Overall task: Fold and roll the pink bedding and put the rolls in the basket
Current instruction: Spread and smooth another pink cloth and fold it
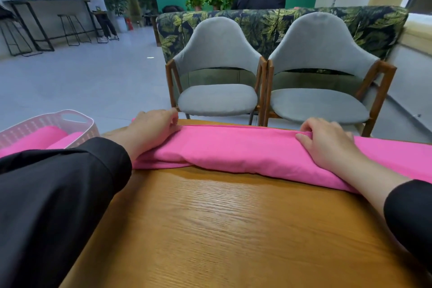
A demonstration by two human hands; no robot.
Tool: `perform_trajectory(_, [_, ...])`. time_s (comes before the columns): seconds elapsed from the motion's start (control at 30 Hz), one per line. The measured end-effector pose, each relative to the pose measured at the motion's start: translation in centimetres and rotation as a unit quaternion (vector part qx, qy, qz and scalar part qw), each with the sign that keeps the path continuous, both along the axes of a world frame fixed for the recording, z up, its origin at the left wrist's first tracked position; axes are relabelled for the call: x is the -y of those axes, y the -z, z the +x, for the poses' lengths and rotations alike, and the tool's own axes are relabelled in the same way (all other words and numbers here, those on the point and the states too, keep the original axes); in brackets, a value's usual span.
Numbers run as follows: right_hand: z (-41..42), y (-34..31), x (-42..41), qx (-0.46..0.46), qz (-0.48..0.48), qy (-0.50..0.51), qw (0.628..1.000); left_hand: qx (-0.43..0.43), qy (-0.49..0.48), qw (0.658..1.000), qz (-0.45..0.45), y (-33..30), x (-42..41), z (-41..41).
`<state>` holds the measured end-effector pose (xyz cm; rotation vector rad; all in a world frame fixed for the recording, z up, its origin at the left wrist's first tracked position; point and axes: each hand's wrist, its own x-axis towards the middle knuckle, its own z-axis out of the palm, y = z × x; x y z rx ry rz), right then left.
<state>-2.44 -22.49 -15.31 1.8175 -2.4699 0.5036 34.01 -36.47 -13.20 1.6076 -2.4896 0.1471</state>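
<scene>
Wooden table (210, 229) bears folded pink bedding (245, 149).

Both hands, left hand (155, 124) and right hand (327, 141), grip the long pink folded bedding (243, 147) on the wooden desk (210, 217); pink rolls (35, 139) sit in the pale plastic basket (77, 121).

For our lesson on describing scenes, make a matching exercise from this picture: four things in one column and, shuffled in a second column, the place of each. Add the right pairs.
Things:
1. bedding
2. rolls
3. basket
4. chairs

Places:
A. inside the basket
B. beyond the table's far edge
C. across the table, under both hands
D. at the table's left

Pairs: 1-C, 2-A, 3-D, 4-B
</scene>
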Motion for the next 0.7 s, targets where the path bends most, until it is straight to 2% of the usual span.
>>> perform_trajectory(0.1, [-0.2,-0.2,-0.9,0.012,0.010,-0.023,1.000,0.006,0.008,0.999,0.033,-0.1,-0.4,-1.3])
perform_trajectory(0.23, [-1.2,-0.1,-1.9,-0.047,0.032,0.018,0.998,-0.040,0.066,0.994,0.073,0.3,-0.9,-4.2])
perform_trajectory(0.37, [-1.5,0.3,-1.7,-0.045,0.027,0.030,0.998,-0.105,0.100,0.986,0.080,1.2,-1.8,-7.2])
perform_trajectory(0.53, [-1.7,0.8,-1.7,-0.037,-0.004,0.037,0.999,-0.093,0.114,0.989,0.014,2.3,-2.1,-8.0])
perform_trajectory(0.7, [-2.0,0.8,-0.8,-0.029,-0.008,0.032,0.999,-0.096,0.119,0.988,-0.010,2.8,-2.3,-8.1])
